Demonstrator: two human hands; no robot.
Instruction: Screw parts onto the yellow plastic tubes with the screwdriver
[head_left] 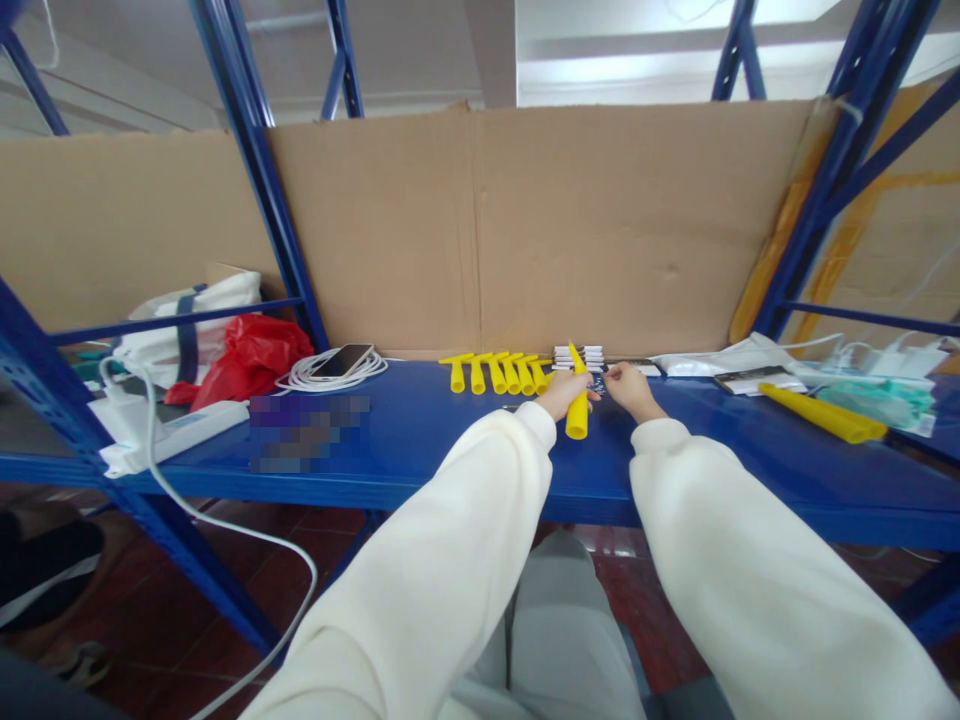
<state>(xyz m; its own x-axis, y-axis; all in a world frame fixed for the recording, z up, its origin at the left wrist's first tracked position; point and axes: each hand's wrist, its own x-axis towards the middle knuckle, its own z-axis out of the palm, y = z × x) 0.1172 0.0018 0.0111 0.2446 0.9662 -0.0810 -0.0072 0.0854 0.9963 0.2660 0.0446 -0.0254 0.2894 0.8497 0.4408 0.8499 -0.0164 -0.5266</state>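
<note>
A yellow cone [577, 416] is gripped by the left hand [561, 395] over the counter [427, 440], between front and back edges. The right hand [632, 390] is curled beside it; whether anything is pinched cannot be told.

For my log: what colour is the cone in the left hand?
The cone is yellow, best seen in the head view.

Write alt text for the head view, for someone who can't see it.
A person's left hand holds a yellow cone at a blue shelf, the right hand close beside it. A row of similar cones lies to the left, and another cone lies farther right. Cardboard stands behind.
</note>
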